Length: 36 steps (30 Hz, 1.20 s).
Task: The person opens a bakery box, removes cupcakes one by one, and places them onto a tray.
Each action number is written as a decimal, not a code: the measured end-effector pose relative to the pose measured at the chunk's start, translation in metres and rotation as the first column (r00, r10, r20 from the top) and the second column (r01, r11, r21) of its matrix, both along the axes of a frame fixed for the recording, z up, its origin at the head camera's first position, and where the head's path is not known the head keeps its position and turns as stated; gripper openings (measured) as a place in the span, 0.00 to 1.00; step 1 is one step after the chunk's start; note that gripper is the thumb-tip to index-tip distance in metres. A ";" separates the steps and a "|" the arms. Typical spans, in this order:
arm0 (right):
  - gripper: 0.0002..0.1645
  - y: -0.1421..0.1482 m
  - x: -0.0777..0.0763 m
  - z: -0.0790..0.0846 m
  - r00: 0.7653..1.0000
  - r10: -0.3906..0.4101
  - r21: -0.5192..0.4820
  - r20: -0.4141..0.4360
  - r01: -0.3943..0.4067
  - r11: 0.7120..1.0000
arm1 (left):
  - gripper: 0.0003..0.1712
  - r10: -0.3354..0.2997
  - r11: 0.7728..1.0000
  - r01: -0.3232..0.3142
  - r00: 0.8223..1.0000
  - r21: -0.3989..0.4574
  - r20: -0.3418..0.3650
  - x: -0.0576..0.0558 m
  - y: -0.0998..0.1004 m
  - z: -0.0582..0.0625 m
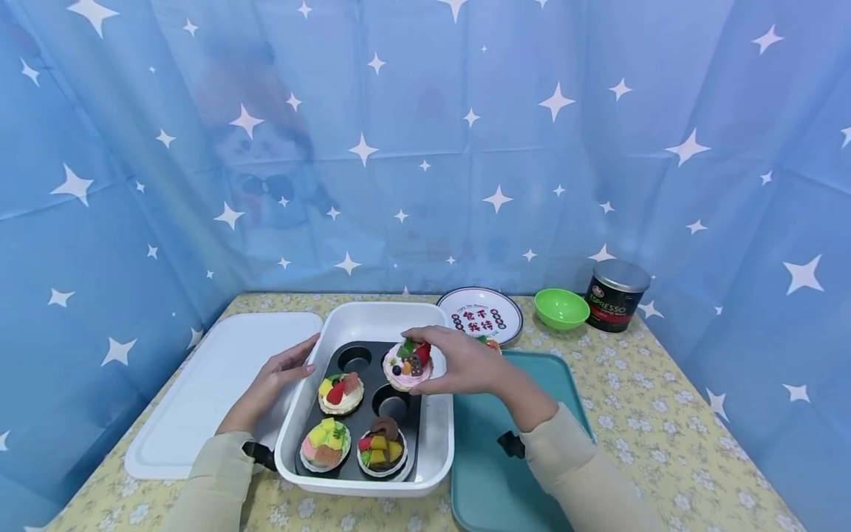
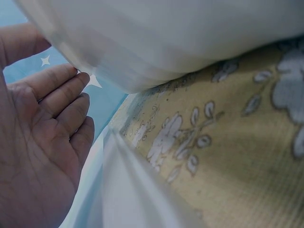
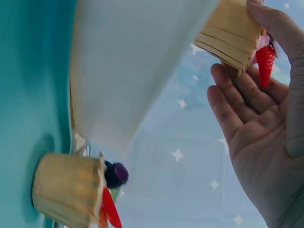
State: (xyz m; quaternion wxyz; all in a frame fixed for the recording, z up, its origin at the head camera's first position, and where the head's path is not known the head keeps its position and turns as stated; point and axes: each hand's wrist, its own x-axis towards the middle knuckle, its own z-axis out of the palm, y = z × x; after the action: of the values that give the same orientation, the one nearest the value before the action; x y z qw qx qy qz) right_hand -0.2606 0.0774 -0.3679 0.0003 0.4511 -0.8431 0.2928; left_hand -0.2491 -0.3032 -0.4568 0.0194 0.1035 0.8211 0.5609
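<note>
My right hand (image 1: 459,360) pinches a pink-cream fruit cupcake (image 1: 399,371) between thumb and fingers, over the far right part of a dark muffin tin (image 1: 372,380). A strawberry tops it; the right wrist view shows its pale pleated side (image 3: 230,35). The tin lies in a white deep tray (image 1: 435,473). Cupcakes with fruit sit in three of its cups, one on the left (image 1: 341,394) and two in the near row (image 1: 382,451). Two other cups show dark and bare. At the tray's left rim my left hand (image 1: 275,380) rests with its fingers extended, fingertips against the wall (image 2: 133,47).
Right of the white tray lies a teal tray (image 1: 512,480), with another cupcake (image 3: 69,190) on it, mostly behind my right hand in the head view. A white board (image 1: 219,384) lies left. Behind stand a plate (image 1: 482,310), a green bowl (image 1: 561,309) and an espresso tin (image 1: 617,295).
</note>
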 end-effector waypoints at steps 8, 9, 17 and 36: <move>0.49 0.021 0.004 0.008 0.999 -0.020 -0.002 -0.035 0.020 1.000 | 0.37 -0.003 1.000 0.003 1.000 0.005 -0.002 0.001 0.000 0.000; 0.49 0.024 0.004 0.009 0.999 -0.017 -0.004 -0.039 0.017 1.000 | 0.37 -0.004 1.000 0.004 1.000 0.005 -0.002 0.001 0.000 0.000; 0.49 0.052 -0.003 0.009 0.995 -0.066 -0.038 -0.071 0.064 0.997 | 0.37 -0.012 1.000 0.012 1.000 -0.007 -0.015 -0.002 -0.001 -0.004; 0.49 0.121 -0.025 -0.003 0.948 -0.296 -0.121 0.114 0.309 0.943 | 0.37 -0.016 1.000 0.016 1.000 0.009 -0.003 -0.002 -0.001 -0.002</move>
State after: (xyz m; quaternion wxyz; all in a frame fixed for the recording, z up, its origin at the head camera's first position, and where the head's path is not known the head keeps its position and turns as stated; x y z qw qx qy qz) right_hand -0.2856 0.1987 -0.3712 0.0366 0.3006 -0.8793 0.3676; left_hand -0.2507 -0.3042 -0.4592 0.0223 0.1108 0.8177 0.5644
